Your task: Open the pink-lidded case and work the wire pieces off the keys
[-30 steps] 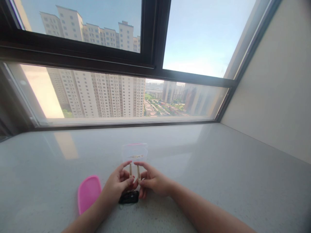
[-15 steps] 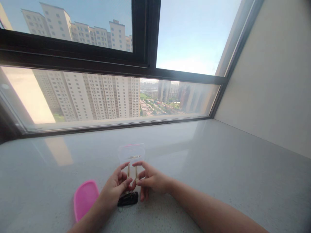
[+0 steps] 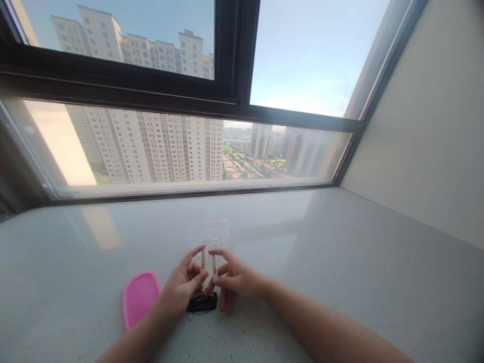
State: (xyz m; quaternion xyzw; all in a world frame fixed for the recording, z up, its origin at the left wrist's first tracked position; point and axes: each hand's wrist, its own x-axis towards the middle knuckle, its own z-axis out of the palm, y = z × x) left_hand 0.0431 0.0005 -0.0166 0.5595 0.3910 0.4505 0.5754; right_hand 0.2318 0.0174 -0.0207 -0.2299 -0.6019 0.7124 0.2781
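Note:
My left hand (image 3: pixel 181 285) pinches a slim upright wooden stick (image 3: pixel 203 260) between thumb and forefinger. My right hand (image 3: pixel 238 280) pinches a matching wooden stick (image 3: pixel 214 267) beside it, and the two sticks stand close together and apart. Just behind them lies a clear plastic zip bag (image 3: pixel 207 233) with a pink seal and a thin gold-coloured strip across it. My hands partly hide its lower end. Below my fingers lies a small black object (image 3: pixel 202 302), which my fingers nearly touch. I cannot tell what it is.
A flat pink rounded silicone pad (image 3: pixel 139 298) lies left of my left forearm on a speckled grey stone sill (image 3: pixel 302 242). A beige wall (image 3: pixel 416 151) bounds the sill on the right. A dark-framed window (image 3: pixel 189 194) runs along its far edge.
The view has shifted slightly with my head. My hands, the sticks and the bag keep nearly the same places relative to one another, and nothing has been let go.

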